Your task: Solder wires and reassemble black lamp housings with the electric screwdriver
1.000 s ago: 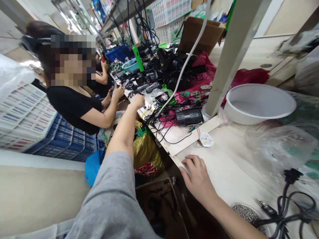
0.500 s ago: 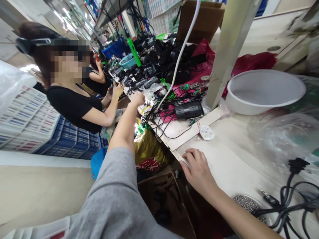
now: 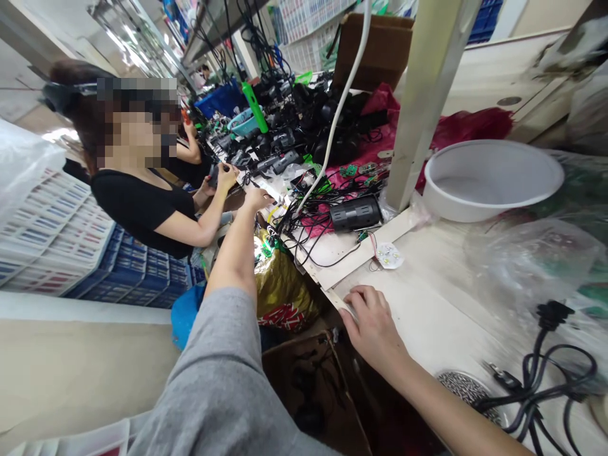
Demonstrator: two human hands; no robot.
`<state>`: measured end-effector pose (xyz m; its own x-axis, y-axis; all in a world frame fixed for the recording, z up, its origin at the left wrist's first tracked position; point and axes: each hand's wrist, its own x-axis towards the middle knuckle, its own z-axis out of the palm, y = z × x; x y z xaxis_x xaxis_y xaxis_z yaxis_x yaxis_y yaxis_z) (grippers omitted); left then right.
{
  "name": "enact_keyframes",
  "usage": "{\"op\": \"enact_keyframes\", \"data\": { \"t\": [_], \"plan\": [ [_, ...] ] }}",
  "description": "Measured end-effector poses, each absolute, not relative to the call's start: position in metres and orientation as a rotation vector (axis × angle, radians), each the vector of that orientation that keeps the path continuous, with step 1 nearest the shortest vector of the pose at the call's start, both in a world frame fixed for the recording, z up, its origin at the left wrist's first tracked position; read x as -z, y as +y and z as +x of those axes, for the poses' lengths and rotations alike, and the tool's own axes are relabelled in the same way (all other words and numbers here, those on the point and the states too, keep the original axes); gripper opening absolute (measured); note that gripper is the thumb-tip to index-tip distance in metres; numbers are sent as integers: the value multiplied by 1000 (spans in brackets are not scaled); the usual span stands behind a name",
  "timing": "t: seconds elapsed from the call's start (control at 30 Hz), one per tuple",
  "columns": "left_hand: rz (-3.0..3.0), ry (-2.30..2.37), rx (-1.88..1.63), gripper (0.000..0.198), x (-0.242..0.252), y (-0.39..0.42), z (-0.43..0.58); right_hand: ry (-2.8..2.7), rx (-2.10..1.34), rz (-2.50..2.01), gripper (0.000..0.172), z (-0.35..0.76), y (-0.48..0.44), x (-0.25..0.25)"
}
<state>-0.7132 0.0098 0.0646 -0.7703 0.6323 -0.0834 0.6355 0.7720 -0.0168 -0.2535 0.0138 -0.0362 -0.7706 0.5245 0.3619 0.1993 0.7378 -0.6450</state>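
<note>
My left hand [image 3: 259, 199] is stretched far forward over the cluttered edge of the bench, beside white scraps and black cables [image 3: 297, 231]. Its fingers look loosely apart; no held item shows, though the fingertips are small and partly hidden. My right hand [image 3: 373, 320] rests on the near edge of the white bench [image 3: 422, 291], thumb over the rim and fingers laid on top, holding nothing. Just beyond it lie a round white LED board [image 3: 389, 255] with thin wires and a black slotted cylindrical housing [image 3: 355, 213].
A co-worker [image 3: 142, 209] sits at the left, handling a dark part. A white basin [image 3: 494, 180], a power cord [image 3: 532, 380] and a dish of screws [image 3: 468, 387] are at right. A gold bag [image 3: 287, 291] and a cardboard box [image 3: 313, 373] stand below the edge. A post [image 3: 422, 107] rises from the bench.
My left hand has shifted slightly left and down, its fingers loosening from a closed fist. My right hand stays on the bench edge. The whole view has moved a little.
</note>
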Motion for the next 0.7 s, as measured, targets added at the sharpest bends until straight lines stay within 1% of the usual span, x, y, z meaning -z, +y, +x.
{"op": "enact_keyframes", "data": {
  "t": [0.13, 0.33, 0.53, 0.7],
  "plan": [
    [1029, 2927, 108, 29, -62, 12, -706, -2407, -794, -561, 6, -253, 14, 36],
    [1018, 2935, 164, 24, -65, 14, -700, -2406, -792, -543, 3, -254, 14, 36],
    [952, 2880, 149, 37, -67, 12, -700, -2397, -780, -542, 5, -253, 14, 35],
    [874, 2826, 47, 34, -71, 19, -703, -2412, -770, -515, 3, -253, 15, 33]
  ]
}}
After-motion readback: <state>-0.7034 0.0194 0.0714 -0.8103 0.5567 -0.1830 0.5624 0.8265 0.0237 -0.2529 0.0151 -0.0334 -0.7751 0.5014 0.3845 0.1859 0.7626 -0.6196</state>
